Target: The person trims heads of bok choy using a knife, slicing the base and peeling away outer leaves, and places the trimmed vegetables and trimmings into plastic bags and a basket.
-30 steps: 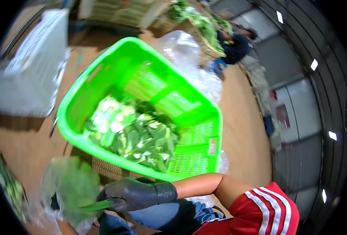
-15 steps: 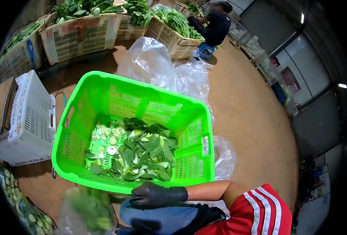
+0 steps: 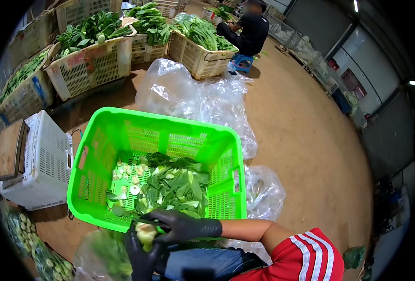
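Observation:
My left hand [image 3: 143,253], in a black glove, is closed around a head of bok choy [image 3: 146,234]. Its pale cut base points up, and its leaves [image 3: 106,253] blur out to the left. My right hand [image 3: 179,225], also gloved in black, is closed against that base. It grips what looks like a small knife with a bright green handle [image 3: 160,230], mostly hidden by the fingers. Both hands are at the near rim of a bright green basket [image 3: 170,120]. Loose bok choy leaves [image 3: 174,189] and pale trimmed stem ends [image 3: 135,179] lie inside it.
Cream crates [image 3: 95,63] of leafy greens stand at the back. A white crate [image 3: 48,161] with a wooden board [image 3: 11,150] is on the left. Clear plastic bags [image 3: 170,93] lie behind the basket. Bagged bok choy [image 3: 50,262] sits lower left. A person [image 3: 252,30] sits farther back.
My left hand has come into view from below, bringing the bok choy up to my right hand. My right hand has turned onto its base. The view has tilted slightly.

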`<state>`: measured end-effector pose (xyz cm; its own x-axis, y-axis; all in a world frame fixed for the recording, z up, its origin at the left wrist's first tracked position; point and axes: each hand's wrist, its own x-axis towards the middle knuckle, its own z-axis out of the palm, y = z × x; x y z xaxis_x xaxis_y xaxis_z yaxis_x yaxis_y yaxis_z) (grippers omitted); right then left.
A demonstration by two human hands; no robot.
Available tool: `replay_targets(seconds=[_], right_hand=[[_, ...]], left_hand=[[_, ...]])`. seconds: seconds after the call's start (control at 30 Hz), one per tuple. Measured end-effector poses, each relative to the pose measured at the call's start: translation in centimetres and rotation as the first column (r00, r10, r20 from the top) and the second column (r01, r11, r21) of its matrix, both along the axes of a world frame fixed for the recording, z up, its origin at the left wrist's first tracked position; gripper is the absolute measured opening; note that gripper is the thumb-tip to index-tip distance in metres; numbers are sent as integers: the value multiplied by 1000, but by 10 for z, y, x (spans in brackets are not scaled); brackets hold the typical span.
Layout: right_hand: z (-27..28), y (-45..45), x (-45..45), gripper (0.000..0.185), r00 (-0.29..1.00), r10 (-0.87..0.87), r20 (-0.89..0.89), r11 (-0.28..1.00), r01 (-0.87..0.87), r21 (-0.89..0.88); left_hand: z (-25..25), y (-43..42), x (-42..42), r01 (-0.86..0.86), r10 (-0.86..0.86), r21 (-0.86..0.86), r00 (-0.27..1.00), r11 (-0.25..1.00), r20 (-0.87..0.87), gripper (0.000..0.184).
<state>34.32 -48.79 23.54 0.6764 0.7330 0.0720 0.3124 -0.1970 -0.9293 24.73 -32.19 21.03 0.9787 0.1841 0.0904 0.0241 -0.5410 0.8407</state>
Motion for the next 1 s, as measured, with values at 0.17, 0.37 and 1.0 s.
replay_targets(seconds=[0.17, 0.37, 1.0], right_hand=[[-7, -44, 11, 72, 998, -36, 51, 999, 37, -30], [-7, -44, 5, 67, 978, -202, 62, 965, 209, -157], [0, -21, -7, 65, 980, -170, 108, 975, 183, -125]], left_hand=[[5, -35, 30, 179, -211, -383, 977, 906, -42, 73], [7, -36, 41, 131, -141, 180, 989, 975, 47, 75], [-9, -23, 37, 177, -165, -495, 984, 850, 68, 51]])
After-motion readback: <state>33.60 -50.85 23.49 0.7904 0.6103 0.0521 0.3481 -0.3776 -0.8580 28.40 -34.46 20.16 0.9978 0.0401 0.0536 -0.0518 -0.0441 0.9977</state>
